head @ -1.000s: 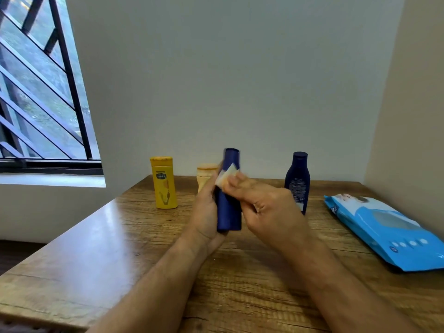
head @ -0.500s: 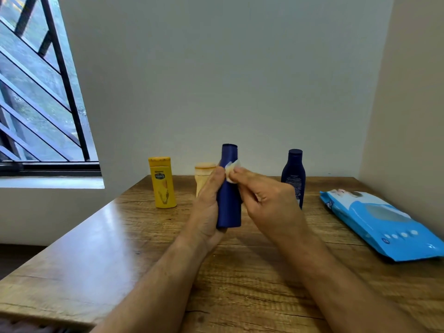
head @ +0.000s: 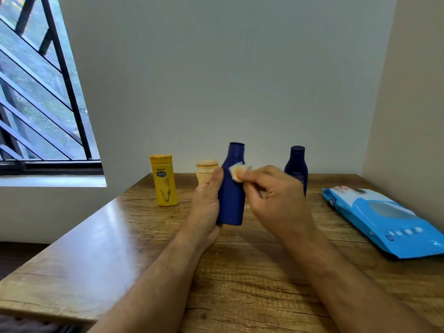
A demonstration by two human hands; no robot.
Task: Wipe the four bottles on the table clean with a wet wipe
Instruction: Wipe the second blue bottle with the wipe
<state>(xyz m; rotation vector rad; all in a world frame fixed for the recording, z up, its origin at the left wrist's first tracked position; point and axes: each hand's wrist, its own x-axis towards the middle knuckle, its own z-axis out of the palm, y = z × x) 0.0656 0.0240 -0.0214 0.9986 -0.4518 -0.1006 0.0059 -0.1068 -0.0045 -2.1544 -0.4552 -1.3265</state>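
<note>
- Nearest: both forearms reached out over the wooden table (head: 115,241), meeting at about the middle of it.
- Left hand (head: 206,203) was closed around the lower body of a blue bottle (head: 231,200), thumb up along its left side. The bottle was upright, its base seemingly lifted just off the table, though that was hard to tell. Judged purpose: to steady it and leave its right face bare for wiping.
- Right hand (head: 274,191) was pinched shut on a small folded wet wipe (head: 236,173), fingers curled, blurred. The wipe touched the bottle's shoulder, just below the neck, on the right side. Judged: the wiping of this bottle was under way, at its upper part.
- To the right, well apart from the hands, a blue pack of wipes (head: 384,219) lay flat near the table edge, probably kept within reach.
- Farther back, a row by the wall: a yellow bottle (head: 164,180) to the left, upright; a small tan bottle (head: 206,170) partly hidden behind the left thumb; a dark blue bottle (head: 296,168) behind the right hand, upright.
- Whether those three were already wiped could not be told.
- Farthest: plain wall, barred window (head: 40,92) on the left.
</note>
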